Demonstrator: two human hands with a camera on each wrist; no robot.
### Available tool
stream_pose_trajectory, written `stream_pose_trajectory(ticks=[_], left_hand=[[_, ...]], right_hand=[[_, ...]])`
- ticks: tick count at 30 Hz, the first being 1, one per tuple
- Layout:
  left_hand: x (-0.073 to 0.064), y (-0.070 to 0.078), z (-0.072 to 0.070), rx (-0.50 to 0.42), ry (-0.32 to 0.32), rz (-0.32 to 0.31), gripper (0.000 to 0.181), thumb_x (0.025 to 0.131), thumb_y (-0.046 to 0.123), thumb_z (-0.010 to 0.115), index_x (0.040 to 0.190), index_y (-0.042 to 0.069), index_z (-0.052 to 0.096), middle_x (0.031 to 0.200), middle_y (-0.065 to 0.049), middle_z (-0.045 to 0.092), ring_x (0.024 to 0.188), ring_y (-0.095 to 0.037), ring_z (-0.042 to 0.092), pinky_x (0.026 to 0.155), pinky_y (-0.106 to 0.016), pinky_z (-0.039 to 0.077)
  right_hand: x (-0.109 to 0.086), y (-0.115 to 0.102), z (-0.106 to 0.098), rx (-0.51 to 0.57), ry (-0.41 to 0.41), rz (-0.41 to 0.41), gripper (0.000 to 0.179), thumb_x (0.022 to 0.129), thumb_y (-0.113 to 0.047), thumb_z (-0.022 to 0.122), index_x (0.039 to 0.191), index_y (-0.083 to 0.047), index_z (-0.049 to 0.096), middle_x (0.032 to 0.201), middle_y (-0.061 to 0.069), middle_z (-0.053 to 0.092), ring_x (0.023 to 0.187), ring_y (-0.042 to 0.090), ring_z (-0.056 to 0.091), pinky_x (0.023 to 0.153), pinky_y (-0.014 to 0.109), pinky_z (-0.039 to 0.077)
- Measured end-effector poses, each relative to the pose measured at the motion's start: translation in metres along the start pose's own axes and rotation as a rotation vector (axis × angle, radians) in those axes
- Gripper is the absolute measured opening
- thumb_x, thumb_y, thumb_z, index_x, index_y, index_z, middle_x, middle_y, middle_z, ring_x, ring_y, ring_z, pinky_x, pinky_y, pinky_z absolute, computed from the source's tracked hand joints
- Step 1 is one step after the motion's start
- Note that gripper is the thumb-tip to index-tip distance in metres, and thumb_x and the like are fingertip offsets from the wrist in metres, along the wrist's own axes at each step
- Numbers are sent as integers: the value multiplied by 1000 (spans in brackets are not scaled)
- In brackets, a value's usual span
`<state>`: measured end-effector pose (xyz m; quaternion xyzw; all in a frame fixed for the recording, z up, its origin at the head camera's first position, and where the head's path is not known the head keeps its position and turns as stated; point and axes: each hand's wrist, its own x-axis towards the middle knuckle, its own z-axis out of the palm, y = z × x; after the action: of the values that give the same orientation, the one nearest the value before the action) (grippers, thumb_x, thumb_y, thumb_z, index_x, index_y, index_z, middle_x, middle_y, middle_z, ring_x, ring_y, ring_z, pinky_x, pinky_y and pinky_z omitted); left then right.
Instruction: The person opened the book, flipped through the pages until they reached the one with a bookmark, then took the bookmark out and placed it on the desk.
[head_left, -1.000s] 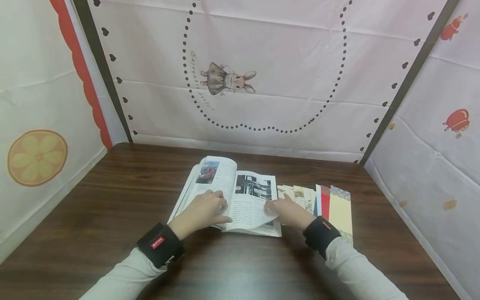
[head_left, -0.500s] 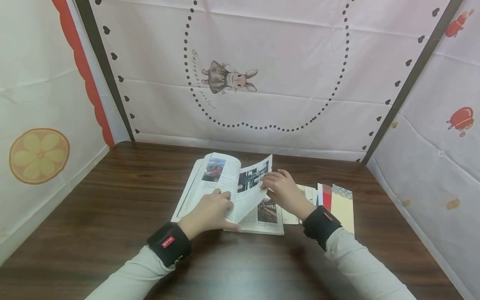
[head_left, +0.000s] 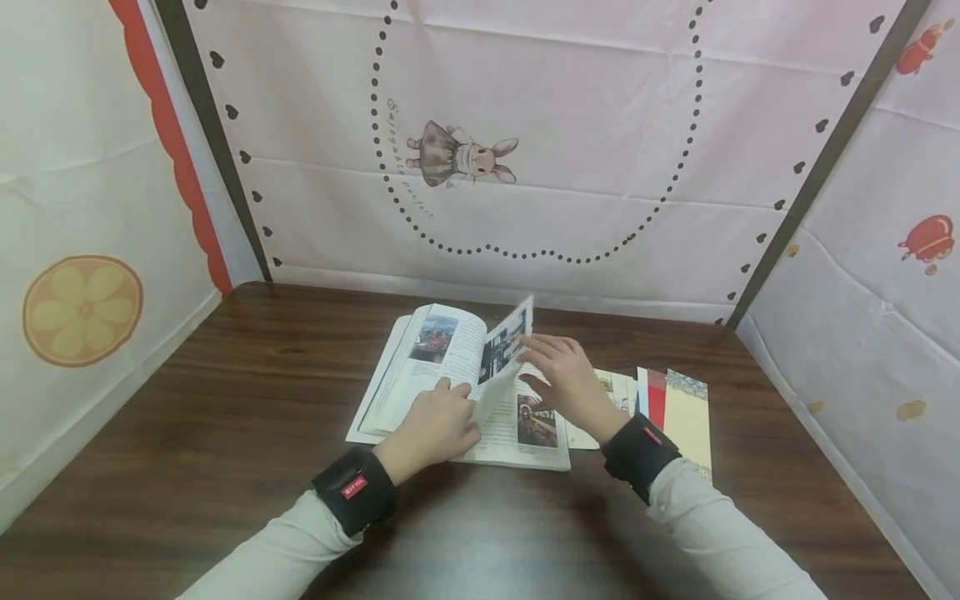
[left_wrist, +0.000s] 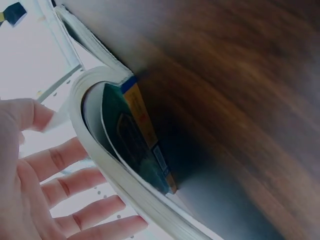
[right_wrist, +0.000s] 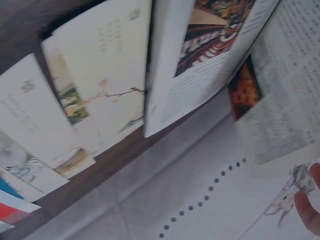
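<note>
An open book (head_left: 543, 454) lies on the table, with one page (head_left: 504, 346) standing partly upright between its two sides. My left hand (head_left: 435, 423) rests on the left-hand pages near the lower fold; in the left wrist view its fingers (left_wrist: 65, 187) are fairly straight over the book's pages. My right hand (head_left: 566, 379) is at the right of the raised page, fingertips touching or close to it, with the fingers mostly extended. The right wrist view shows only some fingertips (right_wrist: 307, 212) beside the page, so contact there is unclear.
To the right of the book lie several overlapping printed cards (head_left: 617, 390), among them a red one (head_left: 656, 396) and a cream one (head_left: 688, 425). The brown wooden table (head_left: 247, 400) is enclosed by a printed cloth (head_left: 585, 167) at the back and sides.
My right hand lifted a right-hand page, which swung up and leftward, uncovering a page with a brown photo. My left hand shifted slightly right, its thumb drawing in.
</note>
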<state>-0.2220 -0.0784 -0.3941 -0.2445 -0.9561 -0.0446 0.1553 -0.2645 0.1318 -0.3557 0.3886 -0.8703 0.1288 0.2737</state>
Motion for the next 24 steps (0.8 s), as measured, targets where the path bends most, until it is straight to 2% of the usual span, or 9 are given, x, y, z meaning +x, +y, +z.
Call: stream_pose_trajectory(ticks=[2,4,9,12,15,18,20,22,24], left_hand=[[0,0,-2,-23,16,-13,25,77,22,62,58,6,62,75,-6,61,61,-19,44,44,-28,37],[1,-1,-5,-47,0,-42,30,82,22,61,57,6,61,77,-7,62,61,-18,45,45,-28,37],[4,-2,-8,-104,-56,-105,39,95,31,52,68,6,66,78,-7,65,61,-17,50,50,-28,40],[4,-4,-8,-155,-57,-136,38,97,29,47,72,5,63,67,-4,60,57,-15,48,50,-28,39],[2,-6,-7,-240,-23,-205,27,94,18,49,109,-2,60,62,-4,54,53,-15,45,48,-28,37],[-2,-9,-7,-340,21,-300,69,86,2,52,147,2,20,90,-18,62,60,-21,52,52,-30,41],[-4,-11,-6,-379,40,-351,91,83,-6,52,151,13,-4,123,-29,50,75,-33,59,52,-31,43],[-6,-14,-7,-372,53,-365,95,83,-9,53,151,18,-7,149,-31,18,108,-47,52,62,-36,50],[-7,-15,-8,-294,70,-331,91,84,-7,55,152,23,3,154,-28,-2,132,-56,25,84,-52,49]], right_hand=[[-3,5,0,27,-25,67,42,78,-11,75,118,-6,62,129,14,60,118,30,57,99,47,44],[-8,10,1,50,-120,137,53,80,-19,74,128,-3,55,134,16,55,120,32,55,99,48,45],[-22,18,11,85,-549,237,73,77,-44,74,134,-6,51,142,18,47,124,34,53,99,50,45],[-29,20,20,81,-708,236,77,73,-51,74,136,-11,51,140,14,49,123,29,54,100,50,43],[-32,20,25,67,-769,230,84,70,-57,73,137,-13,49,139,12,51,126,26,52,103,53,39],[-31,17,25,63,-805,227,89,69,-60,72,140,-14,46,141,13,49,131,26,47,107,56,33],[-29,15,23,55,-821,218,90,69,-60,72,141,-15,44,142,14,48,132,27,46,107,58,31],[-27,14,23,46,-829,207,89,70,-59,72,141,-15,44,141,14,49,132,27,46,107,58,31],[-26,13,23,40,-838,205,88,70,-58,73,141,-15,44,141,14,49,132,27,46,107,58,31]])
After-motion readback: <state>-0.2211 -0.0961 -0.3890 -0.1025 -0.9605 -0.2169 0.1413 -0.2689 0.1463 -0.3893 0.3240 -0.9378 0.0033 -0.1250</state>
